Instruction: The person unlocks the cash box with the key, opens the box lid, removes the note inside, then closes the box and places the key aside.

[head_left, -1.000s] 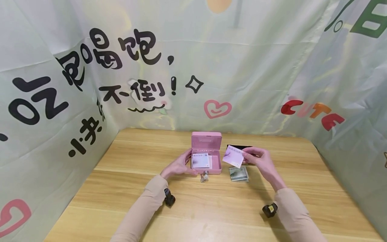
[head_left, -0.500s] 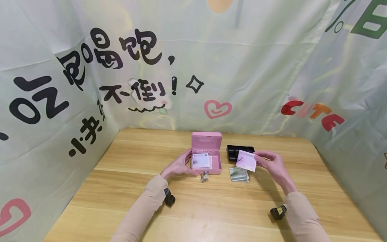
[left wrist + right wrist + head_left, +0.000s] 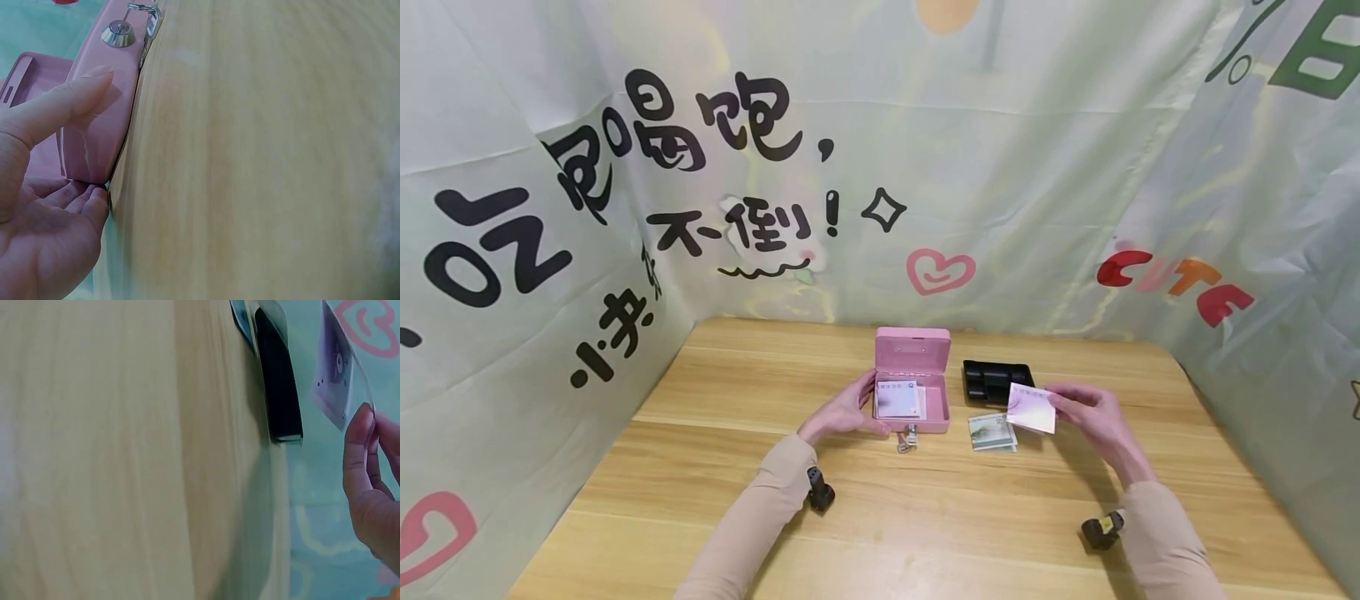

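Note:
A small pink metal cash box [image 3: 936, 404] stands on the table with its lid raised. Purple banknotes [image 3: 897, 399] lie inside it, toward the left. My left hand [image 3: 846, 408] holds the box at its left front corner, thumb on the front face [image 3: 103, 134] and fingers against the side. Keys [image 3: 906, 440] hang from the lock at the front. My right hand [image 3: 1093, 417] pinches a folded purple banknote [image 3: 1030, 408] by its right edge, raised above the table. Beneath and left of that note, folded greenish banknotes [image 3: 991, 432] lie on the table.
A black wallet [image 3: 996, 379] lies right of the cash box, behind the greenish notes; the lifted note overlaps its corner in the head view. The wooden table [image 3: 925, 525] meets a printed fabric backdrop [image 3: 1015, 208] at the back and sides.
My right hand has moved right and toward me with the folded purple banknote, uncovering the black wallet. The left hand and the cash box have stayed put.

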The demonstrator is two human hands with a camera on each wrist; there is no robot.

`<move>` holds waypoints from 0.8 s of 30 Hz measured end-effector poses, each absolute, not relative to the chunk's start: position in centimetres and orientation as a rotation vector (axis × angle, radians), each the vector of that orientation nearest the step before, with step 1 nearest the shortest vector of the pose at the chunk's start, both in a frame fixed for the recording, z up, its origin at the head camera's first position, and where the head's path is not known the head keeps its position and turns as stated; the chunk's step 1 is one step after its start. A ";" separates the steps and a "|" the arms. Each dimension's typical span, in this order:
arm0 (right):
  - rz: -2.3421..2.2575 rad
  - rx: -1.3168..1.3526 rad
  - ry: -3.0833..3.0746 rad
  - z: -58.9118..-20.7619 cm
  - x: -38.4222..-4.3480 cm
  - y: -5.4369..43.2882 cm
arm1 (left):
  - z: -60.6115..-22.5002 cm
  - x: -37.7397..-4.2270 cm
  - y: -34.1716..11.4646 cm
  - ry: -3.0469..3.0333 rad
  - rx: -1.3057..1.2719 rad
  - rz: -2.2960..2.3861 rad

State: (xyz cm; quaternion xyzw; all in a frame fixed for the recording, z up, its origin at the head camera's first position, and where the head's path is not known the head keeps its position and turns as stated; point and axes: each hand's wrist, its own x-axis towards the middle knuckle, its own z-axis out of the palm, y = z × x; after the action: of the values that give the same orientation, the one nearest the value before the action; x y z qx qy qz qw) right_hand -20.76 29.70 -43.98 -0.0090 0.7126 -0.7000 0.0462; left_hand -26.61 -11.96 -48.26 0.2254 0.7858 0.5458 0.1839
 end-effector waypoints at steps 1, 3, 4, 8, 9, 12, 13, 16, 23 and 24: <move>-2.129 -0.016 2.183 -44.0 -20.8 29.8 | -48.2 -26.6 -12.0 2.216 0.635 1.539; -2.108 0.013 2.206 -44.1 -20.8 29.9 | -48.2 -26.6 -11.9 2.219 0.632 1.534; -2.084 0.023 2.223 -44.1 -20.8 30.0 | -48.2 -26.6 -11.9 2.220 0.632 1.531; -2.042 0.064 2.249 -44.3 -20.8 30.4 | -48.2 -26.6 -11.9 2.214 0.647 1.540; -2.025 0.065 2.261 -44.3 -20.8 30.5 | -48.2 -26.6 -11.9 2.214 0.648 1.541; -1.992 0.062 2.280 -44.5 -20.8 30.9 | -48.2 -26.6 -11.9 2.213 0.648 1.544; -1.980 0.058 2.288 -44.5 -20.8 31.1 | -48.2 -26.7 -11.9 2.214 0.648 1.544; -1.943 0.041 2.316 -44.7 -20.9 31.5 | -48.2 -26.7 -12.0 2.219 0.651 1.540; -1.829 0.050 2.381 -45.0 -20.9 31.8 | -48.3 -26.8 -12.0 2.211 0.662 1.540; -1.813 0.054 2.386 -45.0 -20.9 31.9 | -48.3 -26.7 -12.0 2.212 0.667 1.538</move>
State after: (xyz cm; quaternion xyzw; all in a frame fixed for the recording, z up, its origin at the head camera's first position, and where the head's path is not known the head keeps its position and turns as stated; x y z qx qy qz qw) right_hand -20.89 31.85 -44.97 0.0181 0.7939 -0.6035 0.0722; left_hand -26.74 -11.99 -48.26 0.2361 0.7837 0.5449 0.1820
